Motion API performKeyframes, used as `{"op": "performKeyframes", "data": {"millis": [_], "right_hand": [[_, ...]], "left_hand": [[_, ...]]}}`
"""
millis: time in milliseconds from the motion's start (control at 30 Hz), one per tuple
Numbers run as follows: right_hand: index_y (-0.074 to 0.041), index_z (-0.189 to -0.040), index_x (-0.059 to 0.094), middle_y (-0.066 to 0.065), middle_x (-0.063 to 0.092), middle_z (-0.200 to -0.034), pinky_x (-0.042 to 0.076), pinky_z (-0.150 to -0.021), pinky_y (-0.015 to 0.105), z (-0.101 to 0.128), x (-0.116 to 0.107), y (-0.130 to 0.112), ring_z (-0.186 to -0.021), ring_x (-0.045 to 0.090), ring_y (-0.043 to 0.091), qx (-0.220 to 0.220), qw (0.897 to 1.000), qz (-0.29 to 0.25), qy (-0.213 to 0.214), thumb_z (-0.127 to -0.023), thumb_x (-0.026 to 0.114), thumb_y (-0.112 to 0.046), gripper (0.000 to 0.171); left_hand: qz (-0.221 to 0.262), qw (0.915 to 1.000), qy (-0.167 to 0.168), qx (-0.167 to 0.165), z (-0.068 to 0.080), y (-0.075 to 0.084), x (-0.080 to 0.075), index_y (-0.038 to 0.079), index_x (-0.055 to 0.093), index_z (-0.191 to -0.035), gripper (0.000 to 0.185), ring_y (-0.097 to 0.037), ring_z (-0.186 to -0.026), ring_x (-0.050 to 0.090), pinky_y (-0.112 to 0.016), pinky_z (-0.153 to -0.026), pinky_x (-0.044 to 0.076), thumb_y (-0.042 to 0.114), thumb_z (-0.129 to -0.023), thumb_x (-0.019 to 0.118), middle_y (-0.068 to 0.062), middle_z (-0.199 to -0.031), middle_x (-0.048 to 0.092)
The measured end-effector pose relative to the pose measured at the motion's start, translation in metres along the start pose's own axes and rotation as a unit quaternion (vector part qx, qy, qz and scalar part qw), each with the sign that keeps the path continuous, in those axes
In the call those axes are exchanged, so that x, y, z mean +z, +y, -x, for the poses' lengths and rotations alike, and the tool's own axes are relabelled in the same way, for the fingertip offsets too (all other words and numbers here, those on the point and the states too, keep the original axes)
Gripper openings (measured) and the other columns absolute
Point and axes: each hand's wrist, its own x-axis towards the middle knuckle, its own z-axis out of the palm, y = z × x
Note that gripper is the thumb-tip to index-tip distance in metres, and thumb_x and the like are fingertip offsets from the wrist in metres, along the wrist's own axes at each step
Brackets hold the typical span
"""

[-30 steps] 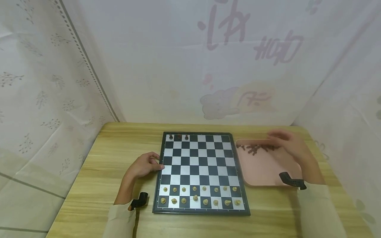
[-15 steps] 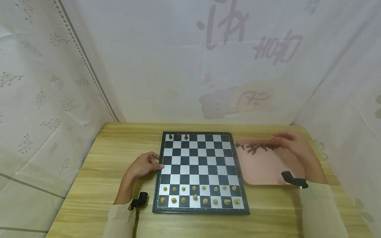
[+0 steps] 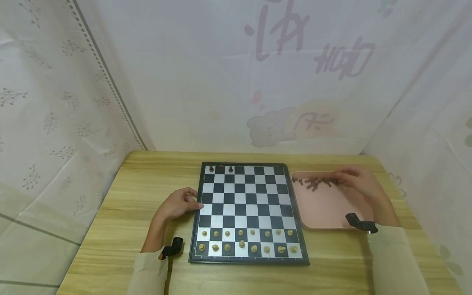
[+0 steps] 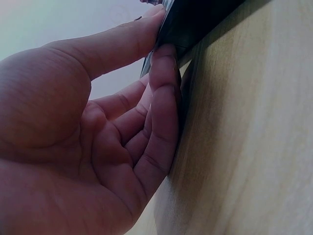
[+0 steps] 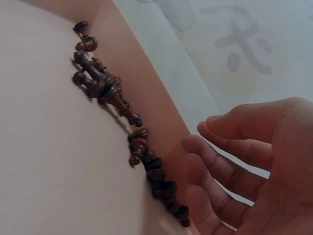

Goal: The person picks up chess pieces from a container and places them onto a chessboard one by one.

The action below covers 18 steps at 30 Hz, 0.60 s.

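Observation:
A black-and-white chessboard (image 3: 250, 198) lies on the wooden table. My left hand (image 3: 178, 204) holds its left edge, thumb (image 4: 117, 49) on the top face and fingers (image 4: 164, 112) against the side. Over the far right part of a pink tray (image 3: 322, 211) is my right hand (image 3: 363, 184), slightly blurred. Its fingers (image 5: 234, 181) are loosely curved, and nothing shows between them and the thumb. Dark brown chess pieces (image 5: 115, 98) lie in a heap along the tray's far wall, close to these fingertips. Some of the heap is hidden behind the hand in the head view.
Several light chess pieces (image 3: 241, 244) stand in two rows on the board's near side. Three dark pieces (image 3: 221, 168) stand in its far left corner. The tray sits just right of the board. Patterned cloth (image 3: 206, 82) hangs behind the table (image 3: 147, 172).
My right hand shifted a little right over the tray, then came back left and nearer the heap of dark pieces. My left hand has stayed at the board's edge.

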Motion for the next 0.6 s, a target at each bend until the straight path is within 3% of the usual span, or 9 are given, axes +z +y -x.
{"op": "performKeyframes", "data": {"millis": [67,167,300,333,400,500,600], "right_hand": [[0.021,-0.132,0.063,-0.013,0.073,-0.118,0.059,-0.083,0.022,-0.001,0.003,0.0,-0.101,0.069,-0.001,-0.008,1.0,-0.012,-0.007,-0.113,0.062,-0.005,0.033],[0.019,-0.129,0.067,0.005,0.077,-0.119,0.059,-0.083,0.022,-0.002,0.008,-0.004,-0.1,0.071,0.002,-0.014,1.0,-0.002,-0.014,-0.112,0.064,-0.006,0.03],[0.006,-0.128,0.076,0.023,0.076,-0.122,0.056,-0.083,0.021,-0.004,0.014,-0.011,-0.1,0.073,0.013,0.001,0.996,0.082,-0.015,-0.111,0.069,-0.018,0.03],[0.002,-0.127,0.078,0.022,0.076,-0.124,0.054,-0.084,0.022,-0.004,0.015,-0.012,-0.103,0.072,0.016,0.009,0.994,0.112,-0.011,-0.111,0.07,-0.024,0.031],[-0.005,-0.128,0.08,0.019,0.077,-0.126,0.051,-0.091,0.029,-0.004,0.017,-0.013,-0.112,0.07,0.025,0.027,0.988,0.152,-0.01,-0.11,0.071,-0.035,0.036],[-0.012,-0.13,0.081,0.016,0.076,-0.132,0.048,-0.102,0.05,-0.001,0.018,-0.013,-0.127,0.064,0.039,0.043,0.978,0.204,-0.01,-0.11,0.068,-0.047,0.042],[-0.016,-0.128,0.083,0.014,0.076,-0.133,0.044,-0.105,0.061,0.0,0.019,-0.013,-0.131,0.062,0.043,0.053,0.972,0.229,-0.014,-0.108,0.068,-0.051,0.043]], "left_hand": [[0.0,1.0,0.0,-0.001,0.0,0.0,0.0,-0.001,0.068,-0.126,0.044,-0.025,-0.085,0.062,-0.038,-0.079,0.045,0.019,-0.094,0.09,-0.006,-0.086,0.072],[0.0,1.0,-0.001,-0.003,-0.001,-0.001,0.0,-0.001,0.068,-0.126,0.044,-0.025,-0.085,0.062,-0.038,-0.08,0.045,0.019,-0.094,0.09,-0.006,-0.086,0.072],[0.001,1.0,-0.002,-0.002,-0.001,-0.002,-0.001,-0.001,0.068,-0.126,0.044,-0.024,-0.085,0.061,-0.038,-0.08,0.044,0.019,-0.094,0.089,-0.006,-0.086,0.072],[0.002,1.0,-0.003,-0.002,-0.001,-0.002,-0.001,-0.001,0.068,-0.126,0.044,-0.024,-0.085,0.061,-0.038,-0.08,0.044,0.019,-0.094,0.089,-0.006,-0.086,0.072],[0.002,1.0,-0.004,-0.002,-0.001,-0.003,0.0,-0.001,0.067,-0.127,0.044,-0.024,-0.086,0.061,-0.038,-0.08,0.044,0.019,-0.094,0.089,-0.006,-0.087,0.072],[0.002,1.0,-0.004,-0.004,-0.002,-0.003,0.0,-0.001,0.068,-0.127,0.044,-0.024,-0.085,0.061,-0.037,-0.08,0.044,0.019,-0.094,0.089,-0.006,-0.086,0.072],[0.001,1.0,-0.003,-0.004,-0.003,-0.003,0.0,-0.001,0.068,-0.127,0.043,-0.024,-0.085,0.061,-0.037,-0.08,0.044,0.019,-0.095,0.089,-0.006,-0.086,0.072]]}}
